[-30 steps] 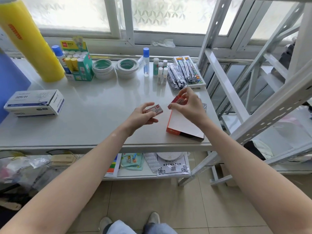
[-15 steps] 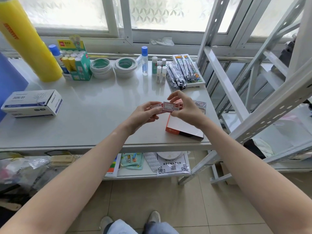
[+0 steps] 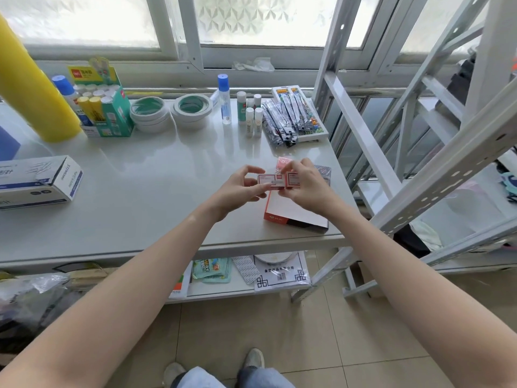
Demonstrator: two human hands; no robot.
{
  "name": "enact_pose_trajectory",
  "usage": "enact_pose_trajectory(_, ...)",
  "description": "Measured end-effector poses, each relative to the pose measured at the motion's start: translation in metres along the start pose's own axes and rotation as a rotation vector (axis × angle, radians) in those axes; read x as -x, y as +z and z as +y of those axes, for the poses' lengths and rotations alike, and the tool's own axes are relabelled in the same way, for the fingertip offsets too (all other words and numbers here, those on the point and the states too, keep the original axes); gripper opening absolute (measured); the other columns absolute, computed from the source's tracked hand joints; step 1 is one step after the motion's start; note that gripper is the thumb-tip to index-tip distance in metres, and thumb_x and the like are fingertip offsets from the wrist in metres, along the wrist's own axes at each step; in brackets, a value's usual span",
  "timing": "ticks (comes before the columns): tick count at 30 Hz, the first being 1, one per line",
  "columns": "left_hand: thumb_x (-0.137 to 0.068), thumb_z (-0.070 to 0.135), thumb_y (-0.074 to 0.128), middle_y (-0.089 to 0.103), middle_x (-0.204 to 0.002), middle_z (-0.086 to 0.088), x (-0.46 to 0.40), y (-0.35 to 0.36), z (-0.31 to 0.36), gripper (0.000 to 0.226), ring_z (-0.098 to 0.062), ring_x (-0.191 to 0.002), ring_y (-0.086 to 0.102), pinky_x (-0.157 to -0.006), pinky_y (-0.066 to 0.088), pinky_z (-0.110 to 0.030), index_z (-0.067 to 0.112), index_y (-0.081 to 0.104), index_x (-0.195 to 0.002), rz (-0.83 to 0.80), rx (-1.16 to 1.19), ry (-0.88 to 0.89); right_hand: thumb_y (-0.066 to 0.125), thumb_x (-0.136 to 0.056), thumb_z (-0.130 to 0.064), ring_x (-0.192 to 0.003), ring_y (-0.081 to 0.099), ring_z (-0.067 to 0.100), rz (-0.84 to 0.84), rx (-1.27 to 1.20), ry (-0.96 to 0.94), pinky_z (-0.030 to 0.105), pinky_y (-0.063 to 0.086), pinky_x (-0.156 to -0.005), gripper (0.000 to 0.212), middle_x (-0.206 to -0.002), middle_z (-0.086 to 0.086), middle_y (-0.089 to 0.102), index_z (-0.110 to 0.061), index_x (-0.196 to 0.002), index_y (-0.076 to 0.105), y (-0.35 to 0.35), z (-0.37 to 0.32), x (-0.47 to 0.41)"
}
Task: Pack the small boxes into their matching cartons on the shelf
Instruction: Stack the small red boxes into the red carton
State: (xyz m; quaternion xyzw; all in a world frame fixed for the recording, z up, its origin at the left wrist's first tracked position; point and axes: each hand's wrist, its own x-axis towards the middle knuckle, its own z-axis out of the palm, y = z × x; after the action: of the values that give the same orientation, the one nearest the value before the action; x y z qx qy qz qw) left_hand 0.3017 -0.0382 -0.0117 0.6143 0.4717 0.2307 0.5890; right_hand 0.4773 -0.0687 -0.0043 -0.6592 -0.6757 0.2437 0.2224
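Note:
My left hand [image 3: 240,186] pinches a small red-and-white box [image 3: 270,181] above the shelf top. Right beside it, my right hand [image 3: 306,186] holds a second small red-and-white box [image 3: 293,180], the two boxes end to end and nearly touching. Under my right hand lies an orange-and-white carton [image 3: 291,212] on the grey shelf surface [image 3: 156,191], with its lid up behind my fingers. A blue-and-white carton [image 3: 39,180] lies at the left edge.
At the back stand a green glue-stick display box [image 3: 103,107], tape rolls [image 3: 170,112], glue bottles [image 3: 225,99], a tray of pens [image 3: 293,116] and a yellow roll [image 3: 30,88]. A white metal rack frame [image 3: 391,152] rises at right. Packets lie on the lower shelf [image 3: 246,273].
My right hand took a small box from the orange carton and brought it beside the one in my left hand; both boxes now sit side by side between my hands.

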Motion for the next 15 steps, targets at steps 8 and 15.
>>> enact_pose_trajectory(8, -0.089, 0.036, 0.059, 0.060, -0.117, 0.000, -0.021, 0.016, 0.000, 0.041, -0.012, -0.098, 0.056, -0.076, 0.045, -0.021, 0.016, 0.048, -0.124, 0.014, -0.137, 0.042, 0.071, -0.080, -0.028, -0.112, 0.045, 0.031, 0.070, 0.146, 0.084, 0.035, 0.037, -0.095, 0.040, -0.114, 0.014, 0.052, -0.012, -0.114, 0.058, -0.008, 0.023, 0.006)
enact_pose_trajectory(15, -0.085, 0.017, 0.062, 0.042, -0.136, -0.007, -0.040, 0.020, -0.007, 0.062, -0.018, -0.113, 0.047, -0.088, 0.039, -0.027, 0.015, 0.032, -0.139, 0.058, -0.201, 0.006, 0.066, -0.084, -0.032, -0.114, 0.042, 0.035, 0.133, 0.253, 0.223, 0.040, 0.037, -0.096, 0.042, -0.122, 0.014, 0.054, -0.012, -0.119, 0.056, -0.008, 0.041, 0.006)
